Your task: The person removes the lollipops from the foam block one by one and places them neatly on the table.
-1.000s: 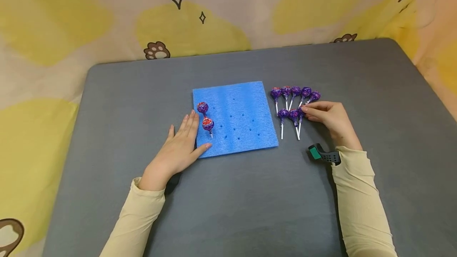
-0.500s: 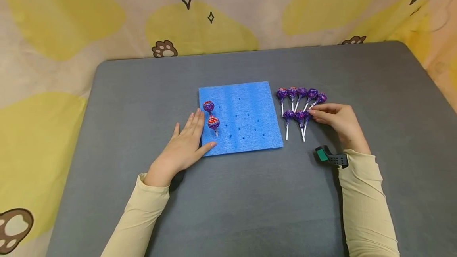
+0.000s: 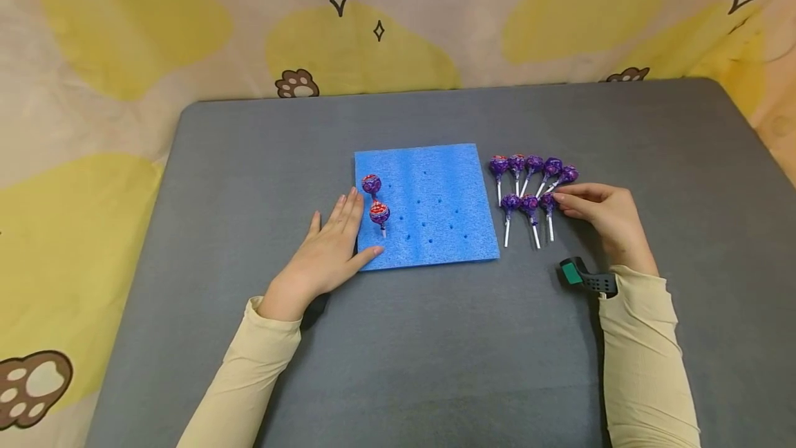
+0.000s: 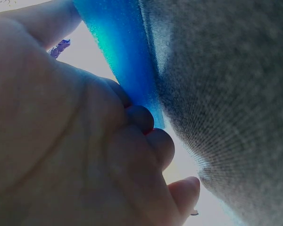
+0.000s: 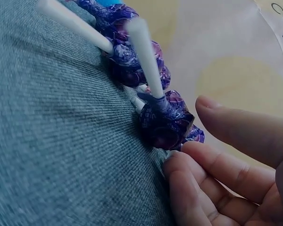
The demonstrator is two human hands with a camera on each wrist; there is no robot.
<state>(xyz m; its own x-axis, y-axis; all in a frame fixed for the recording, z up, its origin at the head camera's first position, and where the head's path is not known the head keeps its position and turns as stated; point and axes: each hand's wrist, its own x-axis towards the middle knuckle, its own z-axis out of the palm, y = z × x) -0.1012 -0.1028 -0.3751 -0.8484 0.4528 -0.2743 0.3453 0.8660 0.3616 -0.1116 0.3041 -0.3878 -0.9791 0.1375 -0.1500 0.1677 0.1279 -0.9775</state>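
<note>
My left hand [image 3: 326, 254] lies with straight fingers along the left edge of a blue foam board [image 3: 448, 171], thumb over its front corner. In the left wrist view its fingertips touch the side of the foam [image 4: 127, 52]. Two purple-and-red wrapped lollipops [image 3: 379, 213] stand in the board's left part. My right hand [image 3: 612, 223] is at the rightmost lollipop [image 3: 548, 202] of the nearer loose row. In the right wrist view a gap shows between the thumb and that lollipop's head [image 5: 165, 122]; the other fingertips are close below it, contact unclear.
Farther back lies a fanned row of several lollipops [image 3: 534, 164], with two more [image 3: 528, 204] left of my right hand. Small holes [image 3: 439, 200] dot the foam. The grey table [image 3: 435, 351] backs onto a patterned cloth [image 3: 398, 33]. A dark band [image 3: 591, 278] sits at my right wrist.
The lollipop at my right hand has moved right and turned, so its stick no longer crosses its neighbour's. My left hand stays on the board's edge. The head view has shifted slightly.
</note>
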